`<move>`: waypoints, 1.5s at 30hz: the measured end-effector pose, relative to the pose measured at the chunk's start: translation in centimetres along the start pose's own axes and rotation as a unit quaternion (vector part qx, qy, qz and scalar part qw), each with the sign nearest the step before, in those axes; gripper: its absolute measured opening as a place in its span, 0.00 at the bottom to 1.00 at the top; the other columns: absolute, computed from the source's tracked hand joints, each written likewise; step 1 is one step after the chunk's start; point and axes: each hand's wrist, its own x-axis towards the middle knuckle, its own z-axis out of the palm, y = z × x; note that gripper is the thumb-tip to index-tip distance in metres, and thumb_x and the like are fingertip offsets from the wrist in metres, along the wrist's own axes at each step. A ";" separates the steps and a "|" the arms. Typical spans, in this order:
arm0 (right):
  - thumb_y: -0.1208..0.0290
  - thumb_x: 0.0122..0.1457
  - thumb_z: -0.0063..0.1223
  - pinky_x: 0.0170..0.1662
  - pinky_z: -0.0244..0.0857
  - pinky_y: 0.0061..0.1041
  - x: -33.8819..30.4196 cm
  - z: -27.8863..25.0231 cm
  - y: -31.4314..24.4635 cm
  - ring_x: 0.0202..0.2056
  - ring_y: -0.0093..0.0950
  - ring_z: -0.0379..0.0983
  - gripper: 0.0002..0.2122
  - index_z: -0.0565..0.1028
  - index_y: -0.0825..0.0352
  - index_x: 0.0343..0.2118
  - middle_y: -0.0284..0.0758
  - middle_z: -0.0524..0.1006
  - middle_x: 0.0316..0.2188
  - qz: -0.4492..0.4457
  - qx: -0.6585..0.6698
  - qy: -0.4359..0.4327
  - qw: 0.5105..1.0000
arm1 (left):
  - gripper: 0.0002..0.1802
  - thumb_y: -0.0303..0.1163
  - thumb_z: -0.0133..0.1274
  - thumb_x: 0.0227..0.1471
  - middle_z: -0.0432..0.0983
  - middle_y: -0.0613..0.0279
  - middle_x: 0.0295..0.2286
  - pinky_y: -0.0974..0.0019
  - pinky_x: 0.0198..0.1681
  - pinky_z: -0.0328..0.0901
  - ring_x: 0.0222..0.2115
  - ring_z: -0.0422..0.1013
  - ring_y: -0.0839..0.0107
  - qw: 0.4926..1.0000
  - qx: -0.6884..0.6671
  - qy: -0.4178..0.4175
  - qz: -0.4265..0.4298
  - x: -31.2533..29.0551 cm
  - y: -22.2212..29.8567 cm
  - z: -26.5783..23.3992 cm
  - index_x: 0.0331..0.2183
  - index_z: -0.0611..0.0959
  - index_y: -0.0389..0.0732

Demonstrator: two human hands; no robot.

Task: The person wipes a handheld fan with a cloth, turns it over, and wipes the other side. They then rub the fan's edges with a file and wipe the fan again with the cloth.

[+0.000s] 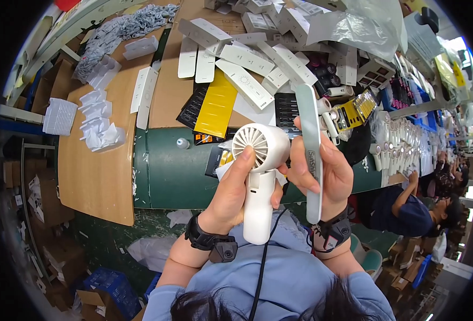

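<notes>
My left hand (231,195) is closed round a white handheld fan (259,214), its thumb pressed on the slotted round head and the handle pointing down toward me. A charging slot shows on the handle's upper part. In my right hand (330,171) is a long grey nail file (312,198) with rounded ends, upright and gripped near its middle. The file is just right of the fan head, with a small gap between them. My right fingertips come close to the fan's right side; whether they touch it I cannot tell.
White boxes (244,83) lie heaped at the back of the green table (180,179). A yellow sheet (216,104) and small bottle (183,143) are nearer. White fans (402,144) stand in rows at right, near a seated co-worker (402,208). Folded card inserts (100,128) lie left.
</notes>
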 end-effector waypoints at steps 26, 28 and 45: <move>0.75 0.56 0.42 0.21 0.59 0.11 -1.1 0.3 2.1 0.24 0.18 0.65 0.18 0.65 0.74 0.50 0.37 0.67 0.34 -0.172 -0.391 0.125 0.895 | 0.25 0.53 0.33 0.57 0.70 0.61 0.29 0.72 0.21 0.66 0.19 0.69 0.73 0.999 0.048 -0.010 0.018 0.5 -0.6 -0.7 0.42 0.68 0.40; 0.78 0.55 0.44 0.22 0.60 0.11 -1.3 1.0 2.2 0.24 0.18 0.66 0.16 0.67 0.74 0.48 0.37 0.67 0.34 -0.183 -0.455 0.125 0.863 | 0.24 0.51 0.34 0.57 0.70 0.62 0.28 0.72 0.21 0.66 0.19 0.69 0.74 0.999 0.032 0.012 0.019 0.5 -0.6 -0.3 0.42 0.68 0.41; 0.86 0.46 0.52 0.26 0.62 0.17 -0.3 2.4 2.7 0.26 0.23 0.67 0.16 0.75 0.70 0.40 0.36 0.70 0.30 -0.268 -0.728 0.110 0.622 | 0.22 0.47 0.36 0.59 0.69 0.65 0.34 0.73 0.26 0.68 0.27 0.69 0.78 0.996 0.016 0.081 0.046 0.8 -1.2 -0.3 0.49 0.62 0.44</move>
